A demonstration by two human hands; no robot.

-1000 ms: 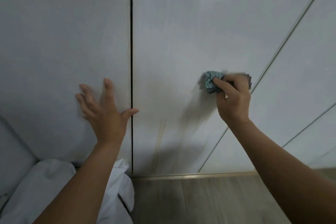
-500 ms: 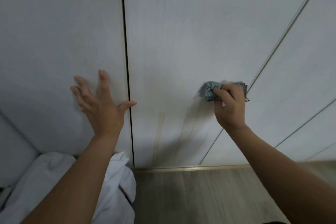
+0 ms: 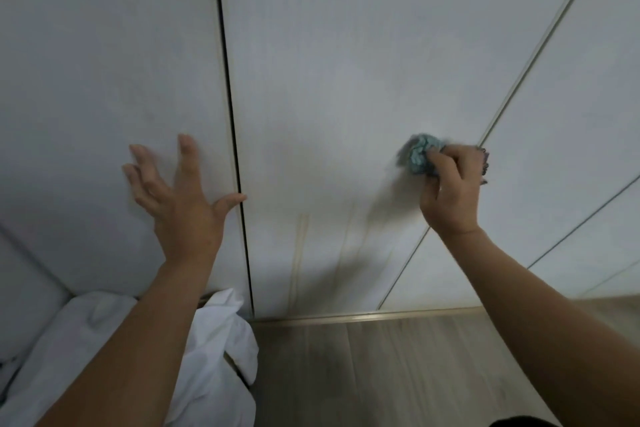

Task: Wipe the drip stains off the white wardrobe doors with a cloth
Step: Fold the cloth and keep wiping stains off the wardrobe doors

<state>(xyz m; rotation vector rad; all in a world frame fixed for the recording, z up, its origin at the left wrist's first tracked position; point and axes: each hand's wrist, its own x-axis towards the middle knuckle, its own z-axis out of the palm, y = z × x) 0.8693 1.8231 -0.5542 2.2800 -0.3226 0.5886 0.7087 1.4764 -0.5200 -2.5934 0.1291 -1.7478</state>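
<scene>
Two white wardrobe doors fill the view, split by a dark vertical gap [image 3: 231, 135]. My right hand [image 3: 452, 189] grips a bunched blue-green cloth [image 3: 420, 158] and holds it against the middle door [image 3: 329, 62], near that door's right edge. Faint yellowish drip stains [image 3: 300, 246] run down the same door below and left of the cloth. My left hand [image 3: 180, 198] rests with spread, straight fingers on the left door [image 3: 104, 62], its thumb reaching across the gap.
White bedding [image 3: 214, 350] lies bunched at the lower left, against the foot of the left door. A metal track [image 3: 346, 318] runs along the doors' base above a wooden floor [image 3: 381, 374]. Another door panel [image 3: 571, 114] stands at the right.
My right hand has slid the cloth slightly down and back along the middle door near its right edge. My left hand stays spread on the left door.
</scene>
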